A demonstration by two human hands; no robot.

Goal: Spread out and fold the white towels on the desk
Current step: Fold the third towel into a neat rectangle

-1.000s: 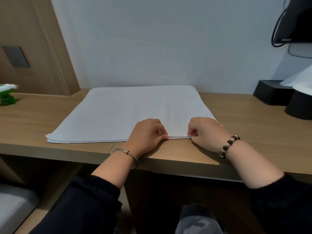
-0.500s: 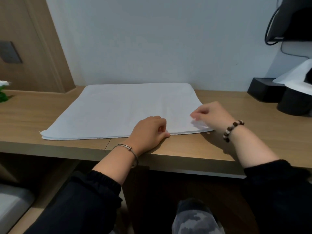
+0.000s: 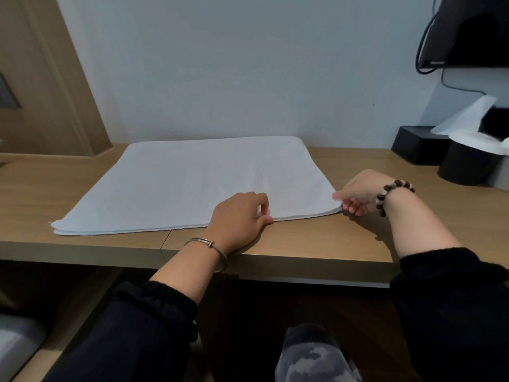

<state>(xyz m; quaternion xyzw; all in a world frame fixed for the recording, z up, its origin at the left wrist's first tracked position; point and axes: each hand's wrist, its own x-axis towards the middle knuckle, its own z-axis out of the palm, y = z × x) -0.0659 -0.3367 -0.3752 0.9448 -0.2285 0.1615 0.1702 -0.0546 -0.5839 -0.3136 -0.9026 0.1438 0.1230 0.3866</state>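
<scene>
While the white towel (image 3: 198, 183) lies flat on the desk (image 3: 316, 235), doubled where its near-left corner shows two layers, we work along its near hem. Our left hand (image 3: 239, 216) pinches the middle of that hem with curled fingers, and our right hand (image 3: 358, 194) pinches the near-right corner. To fold cleanly, we should lift both holds together and level. The towel's long axis runs left to right, with its far edge toward the wall.

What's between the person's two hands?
Only the white towel: its near edge runs from the left hand to the right hand, in the head view.
</scene>
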